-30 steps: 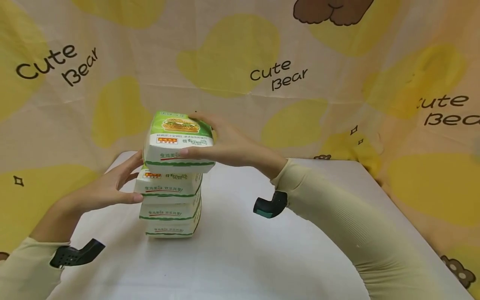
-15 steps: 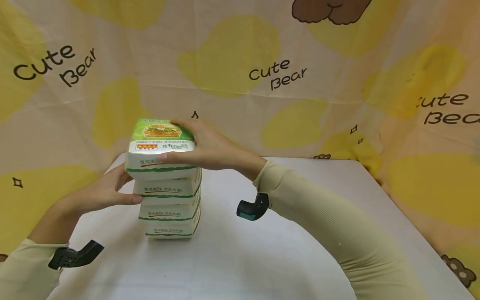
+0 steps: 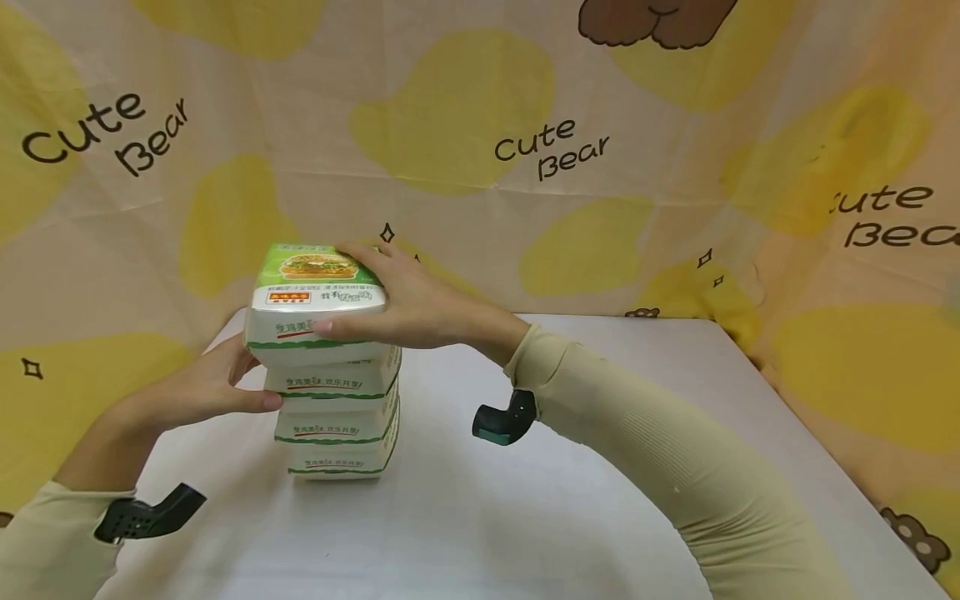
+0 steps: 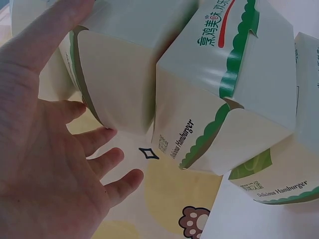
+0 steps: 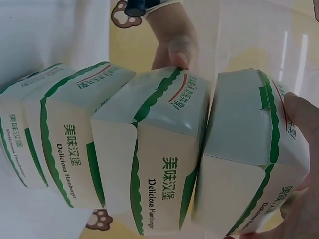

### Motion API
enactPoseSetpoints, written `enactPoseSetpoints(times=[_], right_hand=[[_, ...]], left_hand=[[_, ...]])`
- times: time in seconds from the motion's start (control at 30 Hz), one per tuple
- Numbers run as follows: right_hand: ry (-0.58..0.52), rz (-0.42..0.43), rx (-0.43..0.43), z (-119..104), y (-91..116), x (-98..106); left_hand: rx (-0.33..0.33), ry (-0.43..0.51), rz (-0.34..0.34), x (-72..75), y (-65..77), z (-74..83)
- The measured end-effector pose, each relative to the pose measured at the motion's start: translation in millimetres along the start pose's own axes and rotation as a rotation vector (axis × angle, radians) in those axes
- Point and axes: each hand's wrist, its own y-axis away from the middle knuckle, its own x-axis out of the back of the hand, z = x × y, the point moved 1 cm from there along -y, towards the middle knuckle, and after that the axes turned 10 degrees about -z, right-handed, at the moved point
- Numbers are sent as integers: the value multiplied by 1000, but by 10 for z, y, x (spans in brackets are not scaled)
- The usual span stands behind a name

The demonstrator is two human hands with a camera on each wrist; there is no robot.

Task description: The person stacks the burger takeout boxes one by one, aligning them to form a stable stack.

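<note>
Several white and green paper burger boxes stand stacked in the head view. My right hand [image 3: 416, 304] grips the top burger box [image 3: 315, 325], its thumb on the front and fingers over the far side. This box juts a little left of the burger box below it [image 3: 333, 379]. My left hand [image 3: 198, 387] steadies the stack's left side, the thumb tip touching that second box. In the left wrist view its fingers [image 4: 122, 186] are spread and nearly straight beside the boxes. The right wrist view shows a narrow seam between the top box [image 5: 239, 124] and the one beneath.
The stack's bottom burger box [image 3: 337, 460] rests on a white table [image 3: 525, 500]. Behind and around the table hangs a yellow-patterned cloth [image 3: 450, 100] with printed lettering. Black wrist cameras [image 3: 506, 418] sit on both forearms.
My right hand has brought the top box left and down onto the stack, where it has settled slightly lower in the last half second. The left hand has stayed nearly still.
</note>
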Motion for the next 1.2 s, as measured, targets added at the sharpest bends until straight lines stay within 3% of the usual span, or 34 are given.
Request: enactPoseSetpoints(times=[0.4, 0.77, 1.0, 1.2], right_hand=[[19, 5, 30, -4, -12, -4], [-8, -2, 46, 38, -5, -19], [-20, 6, 63, 50, 8, -16], [-1, 14, 57, 51, 12, -13]], left_hand=[[-51, -21, -27, 19, 28, -15], [-26, -31, -40, 24, 35, -19], [29, -27, -25, 13, 25, 12], [24, -31, -33, 10, 18, 31]])
